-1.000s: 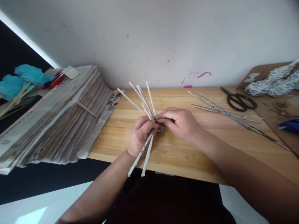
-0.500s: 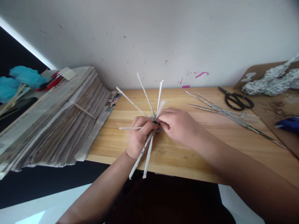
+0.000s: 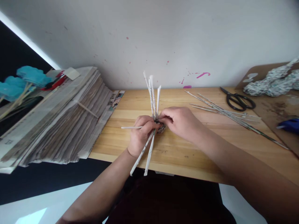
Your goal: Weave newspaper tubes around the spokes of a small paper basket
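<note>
A small round weave of rolled paper strips [image 3: 160, 128] sits between my hands over the wooden table. My left hand [image 3: 140, 132] is closed on its left side, with the thumb across the top. My right hand [image 3: 175, 119] pinches at the upper right of the weave, thumb and forefinger pressed together on a paper strip. Several white paper spokes [image 3: 152, 96] stick up close together beyond the hands. One thin spoke [image 3: 130, 127] points left, and two more spokes [image 3: 149, 155] hang towards the table's front edge. Fingers hide much of the weave.
A tall stack of newspapers [image 3: 77, 115] stands left, with blue crumpled material [image 3: 32, 76] and a red tool [image 3: 56, 84] on top. To the right lie thin paper rolls [image 3: 229, 116], black scissors [image 3: 239, 101], a braided paper bundle [image 3: 268, 84] and a blue tool [image 3: 289, 125].
The spokes beyond my hands, fanned out before, now stand closer together, the left ones having swung right. My right hand still pinches at the weave. The view has shifted slightly.
</note>
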`<action>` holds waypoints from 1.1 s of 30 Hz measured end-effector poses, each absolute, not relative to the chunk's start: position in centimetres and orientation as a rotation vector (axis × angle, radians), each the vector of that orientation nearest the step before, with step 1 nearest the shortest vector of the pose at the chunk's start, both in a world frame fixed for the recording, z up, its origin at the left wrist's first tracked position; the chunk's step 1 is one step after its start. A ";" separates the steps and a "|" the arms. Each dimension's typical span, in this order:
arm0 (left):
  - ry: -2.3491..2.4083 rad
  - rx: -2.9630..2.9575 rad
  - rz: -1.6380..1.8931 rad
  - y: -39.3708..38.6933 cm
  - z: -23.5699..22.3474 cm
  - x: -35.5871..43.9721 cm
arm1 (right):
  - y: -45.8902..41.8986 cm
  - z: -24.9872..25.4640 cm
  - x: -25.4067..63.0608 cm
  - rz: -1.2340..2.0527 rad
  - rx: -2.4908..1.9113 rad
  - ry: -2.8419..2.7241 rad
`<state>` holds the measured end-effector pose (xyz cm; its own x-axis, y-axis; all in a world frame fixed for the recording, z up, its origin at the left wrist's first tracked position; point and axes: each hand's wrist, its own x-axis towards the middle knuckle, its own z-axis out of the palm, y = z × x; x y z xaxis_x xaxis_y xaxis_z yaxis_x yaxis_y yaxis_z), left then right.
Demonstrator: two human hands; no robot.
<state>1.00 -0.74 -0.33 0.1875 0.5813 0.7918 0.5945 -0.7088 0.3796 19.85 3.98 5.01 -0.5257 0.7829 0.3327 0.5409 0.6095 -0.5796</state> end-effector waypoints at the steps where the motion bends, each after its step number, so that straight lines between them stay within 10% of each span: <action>1: -1.190 -2.424 -1.600 -0.7 -0.4 1.0 | 3.8 5.4 19.7 0.474 -1.021 -2.358; 33: -1.230 -2.385 -1.695 -0.3 -0.7 0.7 | 4.7 5.8 20.1 0.583 -0.865 -2.452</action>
<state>0.72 -0.30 -0.74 0.1296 0.5997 0.7897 0.5647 -0.6993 0.4384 20.14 4.70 5.84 -0.6897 0.6642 0.2882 0.4635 0.7109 -0.5290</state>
